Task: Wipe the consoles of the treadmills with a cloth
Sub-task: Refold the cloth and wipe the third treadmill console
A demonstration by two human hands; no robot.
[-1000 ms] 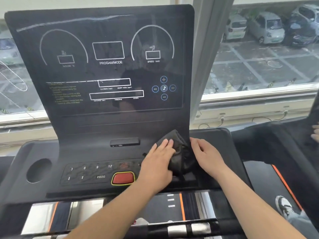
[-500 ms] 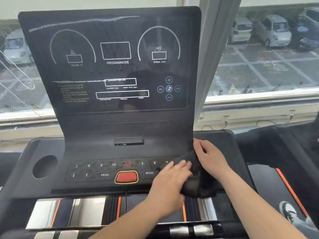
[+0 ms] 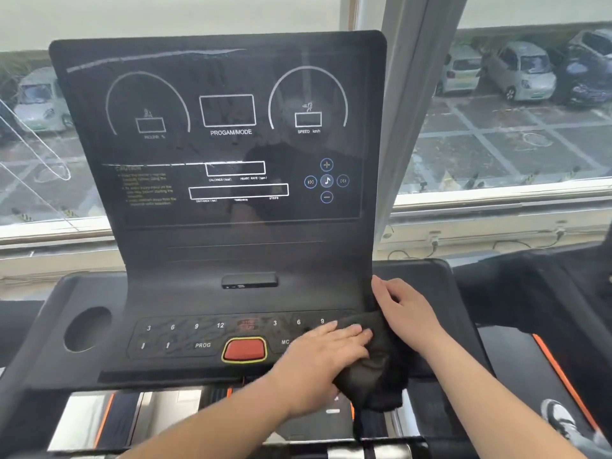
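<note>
Your left hand pressed the cloth, fingers straight and together, at the right end of the console keypad, keys running leftward; your right hand, loosely spread, touched the cloth's far edge

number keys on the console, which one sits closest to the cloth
The right-hand 9, just past the second 6: the black cloth lies right beside it. The other 9, left of 12, is far off.

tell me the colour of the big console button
The button is red with a yellow rim, head view.
</note>
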